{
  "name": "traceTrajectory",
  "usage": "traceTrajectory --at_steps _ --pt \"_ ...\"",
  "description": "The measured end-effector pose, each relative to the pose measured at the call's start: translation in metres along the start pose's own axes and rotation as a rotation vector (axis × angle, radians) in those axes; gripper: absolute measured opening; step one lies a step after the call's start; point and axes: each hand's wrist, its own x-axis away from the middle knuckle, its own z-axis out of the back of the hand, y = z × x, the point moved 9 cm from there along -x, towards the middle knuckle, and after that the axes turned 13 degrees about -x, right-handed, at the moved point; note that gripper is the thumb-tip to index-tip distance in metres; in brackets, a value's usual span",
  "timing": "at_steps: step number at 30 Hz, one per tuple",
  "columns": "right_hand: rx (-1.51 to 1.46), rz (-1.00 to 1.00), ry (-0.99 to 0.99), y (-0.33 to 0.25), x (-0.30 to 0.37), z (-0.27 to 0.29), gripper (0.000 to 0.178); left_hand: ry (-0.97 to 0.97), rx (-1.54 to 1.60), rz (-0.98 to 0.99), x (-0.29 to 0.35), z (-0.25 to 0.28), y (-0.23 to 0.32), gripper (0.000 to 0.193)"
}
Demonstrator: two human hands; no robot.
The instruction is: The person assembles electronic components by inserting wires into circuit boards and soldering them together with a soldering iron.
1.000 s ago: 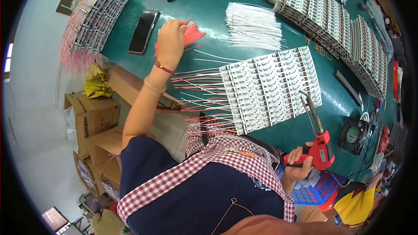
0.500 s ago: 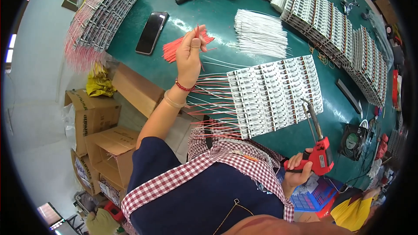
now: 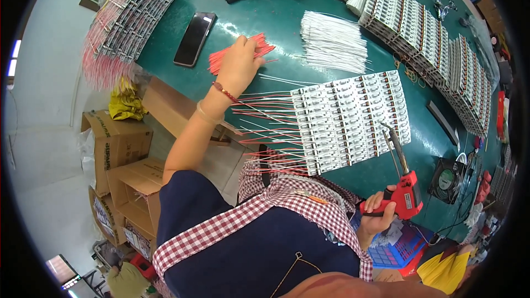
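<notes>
My left hand (image 3: 238, 66) is over the pile of short red wires (image 3: 221, 59), its fingers curled down onto them; the fingertips are hidden behind the hand. My right hand (image 3: 378, 212) grips a red soldering gun (image 3: 407, 196). The gun's thin metal tip and a slim tube beside it point up over the right part of a panel of small white circuit boards (image 3: 350, 121). Red and white wires (image 3: 270, 111) stick out from the panel's left edge, crossing one another. Beyond the panel lies a flat pile of white wires (image 3: 334, 43).
A dark phone (image 3: 195, 40) lies left of the red wires. Stacked wired panels (image 3: 130, 19) stand at the far left, more panel stacks (image 3: 408, 14) at the right. A small fan (image 3: 447, 179) sits near the right edge. Cardboard boxes (image 3: 124, 146) stand on the floor at left.
My left hand has come down from its raised pinch on a red wire to the red wire pile, turning its back upward. My right hand and the soldering gun have barely moved.
</notes>
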Motion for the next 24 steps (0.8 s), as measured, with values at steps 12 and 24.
traceTrajectory --at_steps 12,24 --pt "0.001 -0.003 -0.026 0.001 0.0 0.001 0.044 0.079 -0.144 -0.03 -0.005 -0.014 -0.006 0.016" --pt "0.011 0.023 0.014 -0.001 -0.002 0.002 0.044 0.162 -0.112 -0.11 -0.005 0.001 0.0 0.014"
